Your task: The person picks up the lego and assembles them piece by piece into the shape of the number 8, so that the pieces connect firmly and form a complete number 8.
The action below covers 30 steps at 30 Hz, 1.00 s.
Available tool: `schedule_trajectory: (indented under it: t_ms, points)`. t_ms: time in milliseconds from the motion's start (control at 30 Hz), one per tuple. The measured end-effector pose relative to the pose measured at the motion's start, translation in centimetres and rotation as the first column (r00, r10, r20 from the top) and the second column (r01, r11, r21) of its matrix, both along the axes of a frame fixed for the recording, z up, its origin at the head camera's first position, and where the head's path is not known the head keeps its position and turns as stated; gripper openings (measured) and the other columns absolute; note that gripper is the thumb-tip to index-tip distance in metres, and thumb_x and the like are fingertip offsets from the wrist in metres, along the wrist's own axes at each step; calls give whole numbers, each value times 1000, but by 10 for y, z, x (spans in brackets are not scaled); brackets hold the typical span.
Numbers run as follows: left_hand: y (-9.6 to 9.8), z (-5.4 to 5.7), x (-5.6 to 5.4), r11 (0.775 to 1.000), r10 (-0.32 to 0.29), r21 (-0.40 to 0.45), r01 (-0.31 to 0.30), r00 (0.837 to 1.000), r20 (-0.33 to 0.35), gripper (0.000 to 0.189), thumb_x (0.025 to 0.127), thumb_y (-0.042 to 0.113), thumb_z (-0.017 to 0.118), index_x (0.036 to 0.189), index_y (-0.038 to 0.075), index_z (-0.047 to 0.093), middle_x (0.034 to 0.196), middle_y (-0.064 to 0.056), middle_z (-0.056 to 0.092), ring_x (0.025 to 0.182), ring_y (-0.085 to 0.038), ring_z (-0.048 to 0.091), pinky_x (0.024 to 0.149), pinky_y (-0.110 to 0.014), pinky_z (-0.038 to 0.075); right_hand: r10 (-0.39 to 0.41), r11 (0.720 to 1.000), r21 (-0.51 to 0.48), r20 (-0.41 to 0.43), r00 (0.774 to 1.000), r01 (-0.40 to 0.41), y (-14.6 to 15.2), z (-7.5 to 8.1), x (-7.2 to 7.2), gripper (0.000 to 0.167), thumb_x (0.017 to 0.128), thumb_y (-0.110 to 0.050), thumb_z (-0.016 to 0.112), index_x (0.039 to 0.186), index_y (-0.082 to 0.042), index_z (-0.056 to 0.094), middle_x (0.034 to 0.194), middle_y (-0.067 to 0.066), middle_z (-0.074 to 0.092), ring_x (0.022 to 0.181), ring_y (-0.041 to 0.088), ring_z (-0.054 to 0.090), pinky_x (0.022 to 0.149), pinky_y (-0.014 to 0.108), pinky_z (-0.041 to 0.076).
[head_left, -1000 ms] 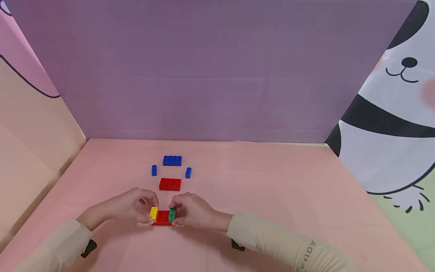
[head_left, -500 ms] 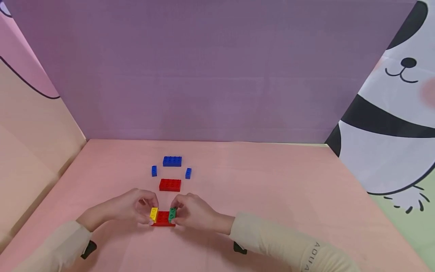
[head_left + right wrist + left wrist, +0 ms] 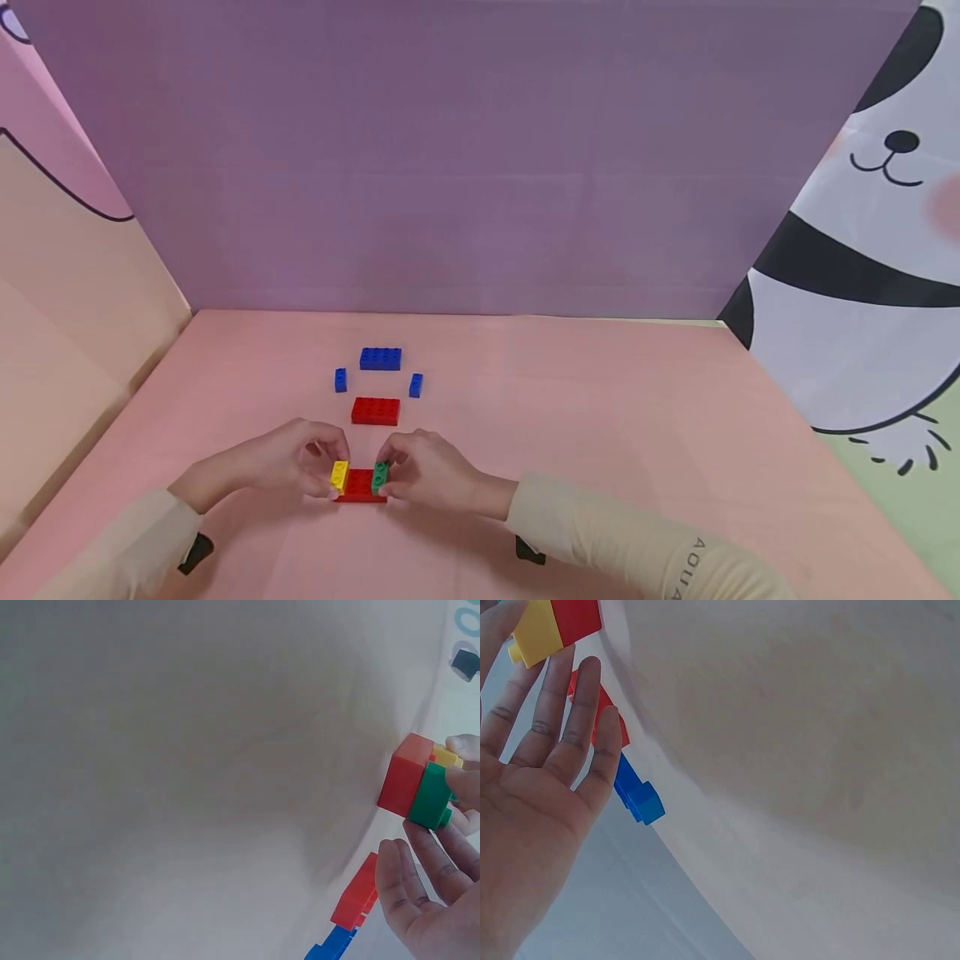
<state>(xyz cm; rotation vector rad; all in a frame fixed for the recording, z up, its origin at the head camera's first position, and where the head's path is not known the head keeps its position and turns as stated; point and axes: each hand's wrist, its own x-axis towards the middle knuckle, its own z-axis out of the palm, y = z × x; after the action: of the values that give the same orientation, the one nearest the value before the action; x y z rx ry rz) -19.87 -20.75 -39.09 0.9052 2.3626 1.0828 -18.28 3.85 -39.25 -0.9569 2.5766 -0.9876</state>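
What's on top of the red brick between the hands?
The red brick carries a yellow brick at its left end and a green brick at its right; bare red shows between. Its surface beneath those two is hidden.

Left fingers (image 3: 553, 701) on yellow brick (image 3: 536, 634), red brick (image 3: 579, 619) against it

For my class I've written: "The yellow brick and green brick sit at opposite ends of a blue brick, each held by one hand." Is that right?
Not quite: the brick underneath is red, not blue, as the head view shows. The left hand does hold the yellow brick, the right hand the green brick.
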Motion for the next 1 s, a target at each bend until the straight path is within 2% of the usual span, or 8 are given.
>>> schedule_trajectory:
  t_ms: [267, 667, 867, 1000]
  points:
    - [0, -1, 0, 1000, -4, 4, 4, 1000, -1, 27, 74, 23, 75, 94, 13, 61, 90, 3, 63, 87, -12, 56, 81, -33, 48, -19, 1000, 24, 21, 1000, 19, -2, 4, 0, 24, 76, -21, 74, 97, -17, 64, 88, -7, 65, 86, 7, 52, 71, 15, 43]
    - [0, -1, 0, 1000, -5, 10, 5, 1000, -4, 27, 73, 23, 76, 94, 13, 61, 90, 2, 63, 87, -13, 55, 79, -31, 49, -24, 1000, 5, 34, 999, 24, -1, 3, -1, 24, 76, -21, 74, 97, -17, 65, 87, -9, 65, 83, 6, 55, 71, 15, 44]
    - [0, -2, -2, 1000, -22, 5, 22, 1000, -17, 26, 74, 25, 75, 93, 15, 61, 90, 4, 64, 87, -11, 56, 80, -30, 48, -17, 999, -29, 82, 996, 19, 0, 2, -2, 23, 76, -18, 73, 98, -15, 64, 86, -6, 66, 74, 5, 56, 62, 13, 47]
    - [0, -2, -4, 999, -35, 1, 35, 999, -24, 26, 75, 25, 75, 93, 15, 60, 89, 5, 64, 86, -11, 56, 81, -30, 47, -18, 999, -31, 73, 997, 20, -1, 1, -2, 23, 76, -18, 74, 97, -15, 65, 86, -4, 66, 71, 3, 55, 60, 13, 46]
